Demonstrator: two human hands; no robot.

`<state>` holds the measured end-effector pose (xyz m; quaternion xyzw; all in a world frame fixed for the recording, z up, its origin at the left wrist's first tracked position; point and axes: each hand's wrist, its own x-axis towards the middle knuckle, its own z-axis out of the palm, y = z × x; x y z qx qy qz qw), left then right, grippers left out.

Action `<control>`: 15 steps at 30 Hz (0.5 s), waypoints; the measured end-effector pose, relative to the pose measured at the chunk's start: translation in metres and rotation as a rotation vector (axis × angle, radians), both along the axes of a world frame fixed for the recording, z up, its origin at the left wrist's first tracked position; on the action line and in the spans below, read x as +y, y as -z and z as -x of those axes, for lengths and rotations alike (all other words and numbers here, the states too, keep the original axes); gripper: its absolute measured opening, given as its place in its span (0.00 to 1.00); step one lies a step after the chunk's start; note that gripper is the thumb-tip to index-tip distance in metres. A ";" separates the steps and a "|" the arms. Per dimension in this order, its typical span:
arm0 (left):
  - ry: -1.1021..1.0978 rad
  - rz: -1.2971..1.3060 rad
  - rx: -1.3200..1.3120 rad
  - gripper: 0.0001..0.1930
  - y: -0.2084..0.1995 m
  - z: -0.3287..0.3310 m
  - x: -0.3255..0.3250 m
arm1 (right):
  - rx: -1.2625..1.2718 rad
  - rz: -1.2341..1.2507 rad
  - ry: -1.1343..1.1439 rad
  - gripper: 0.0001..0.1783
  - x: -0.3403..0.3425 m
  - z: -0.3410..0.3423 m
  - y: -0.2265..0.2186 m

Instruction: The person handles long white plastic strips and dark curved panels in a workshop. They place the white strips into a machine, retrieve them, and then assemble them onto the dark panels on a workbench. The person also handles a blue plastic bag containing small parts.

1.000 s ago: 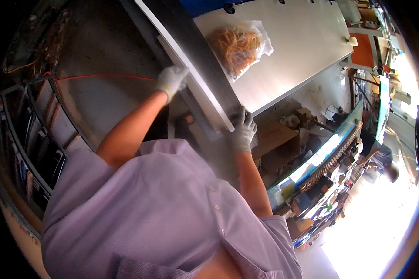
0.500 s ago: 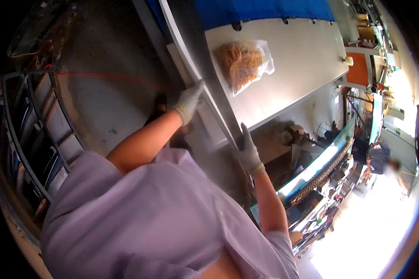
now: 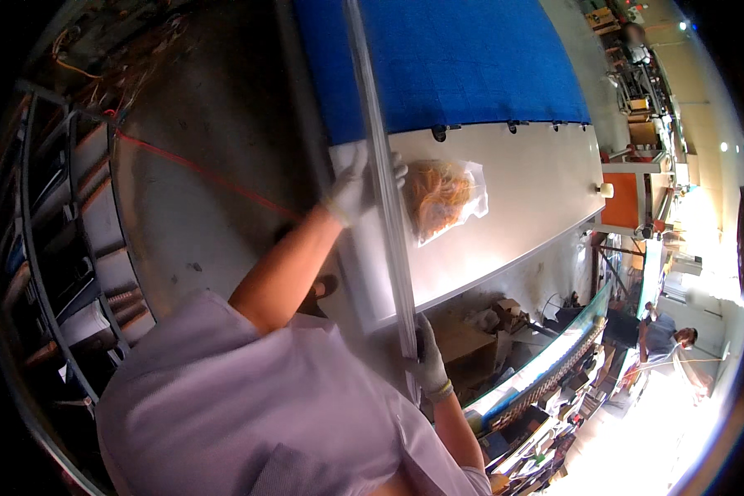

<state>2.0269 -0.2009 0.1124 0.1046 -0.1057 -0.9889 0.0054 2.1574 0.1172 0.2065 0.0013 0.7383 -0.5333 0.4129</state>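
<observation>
A long pale grey bar with grooves along its length, like a metal profile (image 3: pixel 395 240), runs across the near left end of the white table (image 3: pixel 537 207). My left hand (image 3: pixel 354 192), in a white work glove, grips it near the table's left edge, with fingertips showing on the bar's far side. Closer to my body, my right hand (image 3: pixel 430 365), gloved with a dark patch on the fingers, holds the bar from its right side. A clear plastic bag of orange-yellow bands or strips (image 3: pixel 445 198) lies on the table, just right of the bar.
A blue cloth (image 3: pixel 463 66) with dark clips along its edge covers the table's far part. Metal shelving (image 3: pixel 66 248) stands at left, and a red cord (image 3: pixel 207 172) crosses the floor. Right, a cardboard box (image 3: pixel 463 345) sits below the table; a person (image 3: pixel 661 335) is farther off.
The bar has turned more upright in view and lies farther over the table, with both hands on it. My view has shifted, showing more blue cloth.
</observation>
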 end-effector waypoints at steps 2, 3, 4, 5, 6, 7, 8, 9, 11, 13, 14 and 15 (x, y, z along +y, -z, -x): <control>-0.012 0.082 0.038 0.29 -0.004 -0.003 -0.006 | -0.125 0.054 0.140 0.49 -0.017 -0.003 -0.009; -0.015 0.098 -0.026 0.27 -0.003 -0.004 -0.008 | -0.198 0.094 0.224 0.48 -0.029 -0.003 -0.018; -0.018 0.114 -0.090 0.25 -0.002 -0.004 -0.010 | -0.162 0.067 0.193 0.47 -0.030 -0.004 -0.017; -0.036 0.092 -0.055 0.24 -0.002 -0.005 -0.011 | -0.127 0.039 0.162 0.46 -0.030 -0.005 -0.017; -0.046 0.066 -0.023 0.22 -0.010 -0.007 -0.009 | -0.093 0.009 0.139 0.45 -0.030 -0.006 -0.016; -0.057 0.038 0.011 0.21 -0.022 -0.009 -0.009 | 0.064 -0.075 -0.001 0.45 -0.019 -0.007 -0.004; -0.076 -0.035 0.071 0.23 -0.034 -0.011 -0.008 | 0.128 -0.107 -0.051 0.45 -0.010 -0.008 0.005; -0.099 -0.053 0.099 0.25 -0.038 -0.011 -0.008 | 0.190 -0.137 -0.105 0.45 -0.012 -0.006 0.005; -0.080 -0.057 0.138 0.26 -0.029 -0.008 -0.013 | 0.121 -0.079 -0.035 0.46 -0.030 0.004 -0.004; -0.043 -0.044 0.121 0.23 -0.014 -0.002 -0.015 | 0.023 -0.010 0.044 0.48 -0.055 0.004 -0.024; -0.069 -0.059 0.117 0.22 -0.013 -0.001 -0.015 | 0.074 -0.061 0.026 0.50 -0.052 0.001 -0.014; -0.083 -0.077 0.108 0.21 -0.021 0.000 -0.013 | 0.123 -0.113 0.017 0.51 -0.047 -0.003 -0.004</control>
